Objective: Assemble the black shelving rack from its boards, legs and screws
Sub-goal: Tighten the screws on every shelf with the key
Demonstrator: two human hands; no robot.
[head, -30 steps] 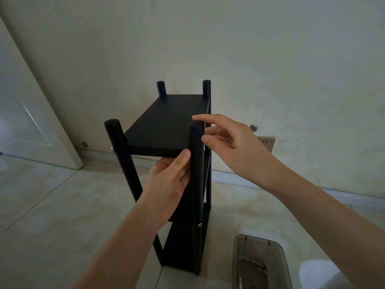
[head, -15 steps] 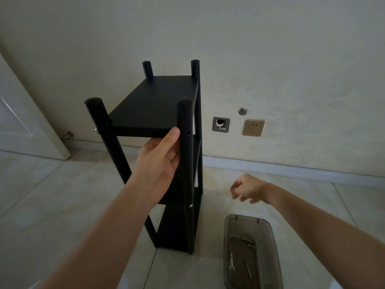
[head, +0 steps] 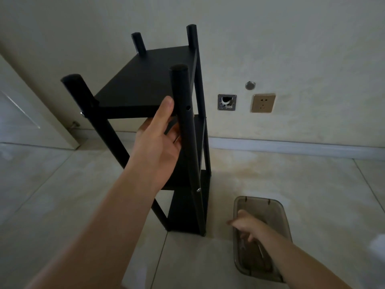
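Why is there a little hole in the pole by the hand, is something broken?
Not broken, it seems. The near right leg has an empty screw hole at the top board; the near left leg shows a screw there.

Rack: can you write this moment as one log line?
left hand holds top board | right hand reaching into bin | screw hole empty

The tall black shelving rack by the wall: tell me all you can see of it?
The tall black shelving rack stands upright on the pale tiled floor near the cream wall. Four round matte black legs rise past its flat top board, with lower boards beneath. The near right leg shows an empty screw hole; silver screw heads show on the near left leg and lower down. The left hand holds under the top board, thumb on its front edge.
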